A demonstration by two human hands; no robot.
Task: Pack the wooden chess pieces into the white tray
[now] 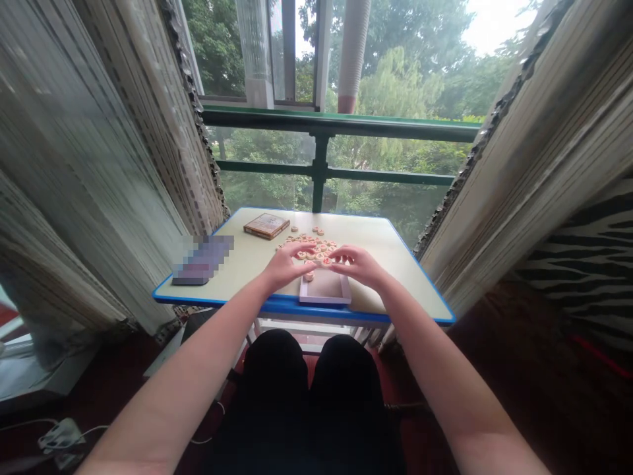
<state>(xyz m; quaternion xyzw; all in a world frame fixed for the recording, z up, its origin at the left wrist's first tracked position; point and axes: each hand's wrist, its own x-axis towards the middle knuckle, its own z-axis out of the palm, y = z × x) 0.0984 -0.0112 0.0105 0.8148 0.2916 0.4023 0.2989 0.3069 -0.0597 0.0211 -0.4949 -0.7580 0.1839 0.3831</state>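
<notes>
Several round wooden game pieces [316,245] lie in a loose heap on the small cream table [390,264] with a blue rim. My left hand [287,262] reaches into the near left side of the heap with fingers spread over the pieces. My right hand [357,262] rests at the heap's near right side, fingers curved onto the pieces. Just below both hands sits a shallow box tray [325,289] with one piece [308,276] in its far left corner. What, if anything, either hand pinches is too small to see.
A flat brown box lid [266,225] lies at the table's far left. A dark flat object [202,261], blurred out, rests at the left edge. Curtains hang close on both sides. A green window rail [341,124] runs behind the table. My dark-clad knees are under the front edge.
</notes>
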